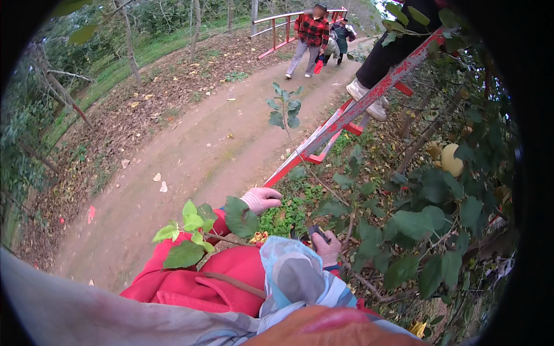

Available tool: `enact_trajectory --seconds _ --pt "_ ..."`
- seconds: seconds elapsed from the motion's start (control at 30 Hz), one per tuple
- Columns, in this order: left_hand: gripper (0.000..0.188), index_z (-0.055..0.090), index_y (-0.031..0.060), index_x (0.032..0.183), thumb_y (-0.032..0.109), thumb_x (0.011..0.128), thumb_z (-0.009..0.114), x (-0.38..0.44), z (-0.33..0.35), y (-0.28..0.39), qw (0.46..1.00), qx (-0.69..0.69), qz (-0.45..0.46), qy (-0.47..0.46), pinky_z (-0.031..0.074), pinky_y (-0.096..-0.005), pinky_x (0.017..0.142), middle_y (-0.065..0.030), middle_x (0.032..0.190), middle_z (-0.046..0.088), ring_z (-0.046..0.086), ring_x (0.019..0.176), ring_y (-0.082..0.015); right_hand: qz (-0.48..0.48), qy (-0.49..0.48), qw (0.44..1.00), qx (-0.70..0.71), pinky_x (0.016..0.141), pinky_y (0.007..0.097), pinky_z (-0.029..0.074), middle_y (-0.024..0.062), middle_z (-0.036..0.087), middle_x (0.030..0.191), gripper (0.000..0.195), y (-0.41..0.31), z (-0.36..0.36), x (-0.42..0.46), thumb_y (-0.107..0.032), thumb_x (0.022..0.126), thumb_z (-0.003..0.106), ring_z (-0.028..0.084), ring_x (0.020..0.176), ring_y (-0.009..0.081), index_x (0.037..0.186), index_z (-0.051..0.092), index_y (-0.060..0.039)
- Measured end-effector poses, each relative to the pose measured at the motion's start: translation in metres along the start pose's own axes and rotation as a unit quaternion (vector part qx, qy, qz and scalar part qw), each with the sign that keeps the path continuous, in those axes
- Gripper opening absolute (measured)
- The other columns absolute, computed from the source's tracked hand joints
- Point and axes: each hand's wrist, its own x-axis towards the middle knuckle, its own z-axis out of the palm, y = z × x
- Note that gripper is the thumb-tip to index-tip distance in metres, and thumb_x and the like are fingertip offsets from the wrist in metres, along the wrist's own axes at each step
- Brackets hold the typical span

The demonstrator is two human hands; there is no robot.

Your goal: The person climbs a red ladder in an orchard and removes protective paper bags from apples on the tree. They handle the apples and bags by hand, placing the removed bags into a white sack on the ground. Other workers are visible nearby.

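Note:
My left hand (261, 200), in a pale pink glove, hovers over the green ground plants (288, 218), just below the foot of a red and grey ladder. Its thumb and fingers are slightly apart, with nothing visible between them. My right hand (327, 250), also gloved, is wrapped around a dark-handled tool (319, 232); its working end is partly hidden, so its exact kind is unclear. Beside that hand rise a thin branch (351, 222) and broad green leaves (417, 225). Farther right hangs a pale yellow fruit, apparently an apple (452, 160).
The peeling ladder (363, 104) slants up to the right, bearing a person in white shoes (358, 89). On the dirt path (207, 151), a person in a checked shirt (312, 32) walks near another red ladder (273, 34); another person (342, 36) follows. A leafy twig (231, 238) crosses my red sleeve.

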Motion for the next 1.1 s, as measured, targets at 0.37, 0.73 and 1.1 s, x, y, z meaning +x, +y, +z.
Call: enact_trajectory --seconds 0.37,0.73,1.1 --pt "0.028 0.068 0.0012 0.115 0.015 0.091 0.070 -0.068 -0.057 -0.094 0.953 -0.180 -0.157 0.187 0.053 -0.0278 0.078 -0.0043 0.099 0.071 0.064 0.087 -0.0112 0.002 -0.014 0.997 -0.070 0.052 0.0317 0.037 0.0001 0.050 0.058 0.033 0.013 0.024 0.022 -0.023 0.080 0.074 0.044 0.056 0.0099 0.066 0.052 -0.0032" --pt "0.035 0.067 0.0025 0.118 0.023 0.090 0.071 -0.092 -0.089 -0.088 0.954 -0.150 -0.199 0.166 0.051 -0.0296 0.077 -0.0019 0.099 0.070 0.061 0.088 -0.0110 -0.064 0.070 0.982 -0.162 0.054 0.0351 0.037 0.0045 0.044 0.058 0.036 0.039 0.041 0.034 -0.023 0.079 0.076 0.041 0.055 0.0155 0.067 0.048 -0.0024" --pt "0.023 0.072 0.0019 0.106 0.017 0.088 0.074 -0.104 -0.108 -0.157 0.945 -0.206 -0.146 0.209 0.051 -0.0286 0.077 -0.0024 0.097 0.071 0.061 0.084 -0.0105 -0.064 0.036 0.973 -0.218 0.054 0.0363 0.038 0.0063 0.045 0.058 0.035 0.033 0.053 0.037 -0.024 0.079 0.073 0.042 0.054 0.0182 0.068 0.049 -0.0021"
